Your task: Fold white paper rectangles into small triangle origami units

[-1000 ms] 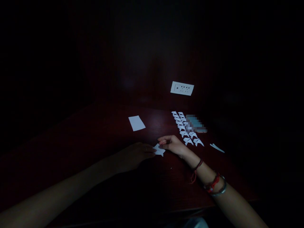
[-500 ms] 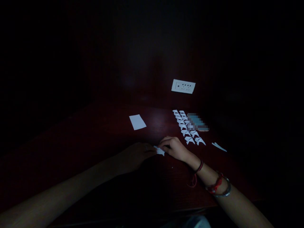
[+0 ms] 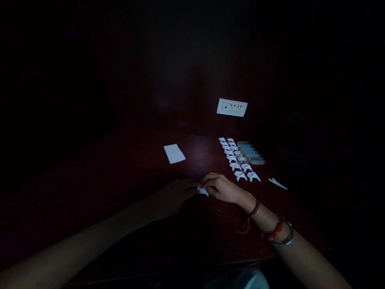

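A small piece of folded white paper point(image 3: 203, 191) lies on the dark red table, with the fingers of both hands on it. My left hand point(image 3: 177, 193), in deep shade, reaches in from the left and its fingertips press the paper's left side. Bent over the paper's upper right part is my right hand point(image 3: 221, 187), its fingers closed on it and hiding some of the folds. To the right of that hand, several folded white paper figures point(image 3: 240, 175) stand close together in two rows.
A flat white sheet of paper point(image 3: 174, 153) lies beyond my hands. A blurred-out phone point(image 3: 252, 154) is beside the paper figures. Thin white paper strips point(image 3: 278, 184) lie to the right. A socket plate point(image 3: 232, 107) is on the wall behind the dark red table point(image 3: 144, 160).
My left hand has shifted slightly right, and less of the folded paper shows between the hands. My right hand stays nearly in place. The figures and the sheet have not been moved.
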`<state>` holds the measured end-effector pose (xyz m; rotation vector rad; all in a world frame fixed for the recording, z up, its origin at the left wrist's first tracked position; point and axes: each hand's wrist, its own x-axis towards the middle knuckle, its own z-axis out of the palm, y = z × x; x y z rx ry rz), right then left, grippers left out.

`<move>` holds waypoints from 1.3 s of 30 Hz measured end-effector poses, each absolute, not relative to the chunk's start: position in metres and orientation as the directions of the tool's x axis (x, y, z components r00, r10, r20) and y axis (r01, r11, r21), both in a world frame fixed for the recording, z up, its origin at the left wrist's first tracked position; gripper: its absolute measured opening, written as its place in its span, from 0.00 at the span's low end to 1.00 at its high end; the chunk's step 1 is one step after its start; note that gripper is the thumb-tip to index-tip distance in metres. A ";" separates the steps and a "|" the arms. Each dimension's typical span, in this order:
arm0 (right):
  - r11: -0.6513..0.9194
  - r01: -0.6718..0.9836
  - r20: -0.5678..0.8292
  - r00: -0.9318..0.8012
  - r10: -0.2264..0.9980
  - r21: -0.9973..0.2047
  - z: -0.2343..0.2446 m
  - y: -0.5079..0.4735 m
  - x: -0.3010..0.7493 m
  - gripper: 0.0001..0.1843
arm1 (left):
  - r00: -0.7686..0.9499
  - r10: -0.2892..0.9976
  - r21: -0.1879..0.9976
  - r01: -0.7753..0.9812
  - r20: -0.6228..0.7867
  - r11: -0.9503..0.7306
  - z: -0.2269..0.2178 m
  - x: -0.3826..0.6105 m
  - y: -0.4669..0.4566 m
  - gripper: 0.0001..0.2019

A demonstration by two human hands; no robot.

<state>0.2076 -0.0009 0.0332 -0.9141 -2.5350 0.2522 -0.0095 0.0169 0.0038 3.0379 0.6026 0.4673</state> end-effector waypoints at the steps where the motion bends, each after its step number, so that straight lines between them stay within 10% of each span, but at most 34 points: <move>1: 0.767 0.567 0.330 -0.692 0.642 -0.302 0.033 -0.002 0.208 0.12 | 0.884 0.369 0.065 0.367 0.286 -0.928 0.004 -0.009 0.017 0.24; 21: 0.695 0.685 0.241 -0.728 0.642 0.220 0.036 -0.010 0.208 0.11 | 0.908 0.334 -0.058 0.359 0.252 -0.932 0.009 0.004 0.020 0.18; 39: 0.663 0.740 0.221 -0.670 0.709 0.117 0.035 -0.015 0.214 0.10 | 0.899 0.350 -0.047 0.374 0.263 -0.926 0.004 -0.003 0.020 0.17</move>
